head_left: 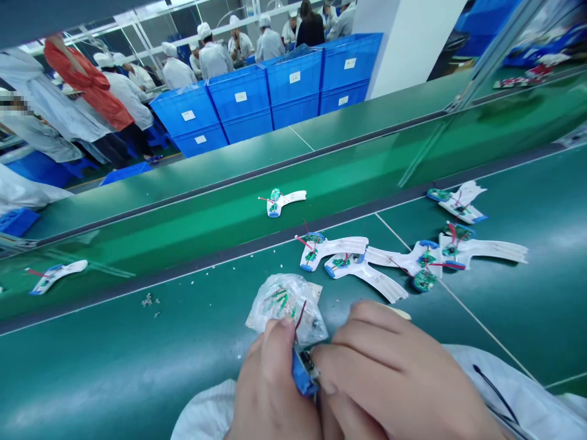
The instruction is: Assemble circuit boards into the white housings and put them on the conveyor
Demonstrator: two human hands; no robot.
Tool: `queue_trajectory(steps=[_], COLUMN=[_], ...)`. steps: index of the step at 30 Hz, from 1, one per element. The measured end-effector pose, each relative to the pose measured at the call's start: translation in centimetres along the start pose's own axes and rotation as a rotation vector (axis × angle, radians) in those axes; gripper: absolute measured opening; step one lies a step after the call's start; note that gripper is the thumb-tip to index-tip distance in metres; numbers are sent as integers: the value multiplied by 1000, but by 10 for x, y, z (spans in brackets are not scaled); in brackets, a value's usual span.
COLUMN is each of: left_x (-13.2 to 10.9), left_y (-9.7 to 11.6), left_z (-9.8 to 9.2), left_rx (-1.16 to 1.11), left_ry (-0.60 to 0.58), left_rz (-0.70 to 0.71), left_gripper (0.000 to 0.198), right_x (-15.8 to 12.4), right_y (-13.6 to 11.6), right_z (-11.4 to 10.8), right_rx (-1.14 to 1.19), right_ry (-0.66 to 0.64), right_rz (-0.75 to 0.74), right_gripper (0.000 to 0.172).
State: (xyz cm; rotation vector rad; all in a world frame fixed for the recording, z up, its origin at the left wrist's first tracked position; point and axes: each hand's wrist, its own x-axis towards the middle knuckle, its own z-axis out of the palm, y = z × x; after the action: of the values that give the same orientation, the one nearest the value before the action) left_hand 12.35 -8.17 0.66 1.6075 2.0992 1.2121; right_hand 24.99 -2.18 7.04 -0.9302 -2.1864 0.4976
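Observation:
Near the bottom middle, my left hand (273,385) is closed around a blue-ended plastic housing with a small circuit board (303,370), held tilted above the bench. A dark red wire sticks up from it. My right hand (389,373) has its fingers pinched together against the board's right edge; whatever lies between those fingertips is hidden. Just beyond the hands is a clear plastic bag (287,299) with small green and pale pieces in it. To its right, several white curved handle shells (342,245) with blue ends, green circuit boards and red wires lie touching or overlapping.
Behind the green bench (114,354) runs a green conveyor belt (220,214), carrying a white shell (293,197) and another shell (59,275) at left. Small metal bits (147,300) lie on the bench. Blue crates (238,95) and several people in white stand or sit beyond.

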Motion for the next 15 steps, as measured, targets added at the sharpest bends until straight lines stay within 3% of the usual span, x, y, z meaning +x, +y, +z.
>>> queue_trajectory(steps=[4,8,12,15], left_x=[3,10,11,-1], left_y=[13,32,39,25], left_z=[-1,4,5,-2], left_rx=[140,219,206,30], left_ry=[54,121,271,164], left_rz=[19,-107,-172,-201], left_gripper=[50,30,18,28], right_x=[1,1,-1,-3], right_y=[1,0,-1,0], right_z=[3,8,14,15], right_rx=[-40,-74,-113,-134], right_ry=[-7,53,59,54], right_rz=[-39,-37,-18,-48], right_gripper=[36,36,34,34])
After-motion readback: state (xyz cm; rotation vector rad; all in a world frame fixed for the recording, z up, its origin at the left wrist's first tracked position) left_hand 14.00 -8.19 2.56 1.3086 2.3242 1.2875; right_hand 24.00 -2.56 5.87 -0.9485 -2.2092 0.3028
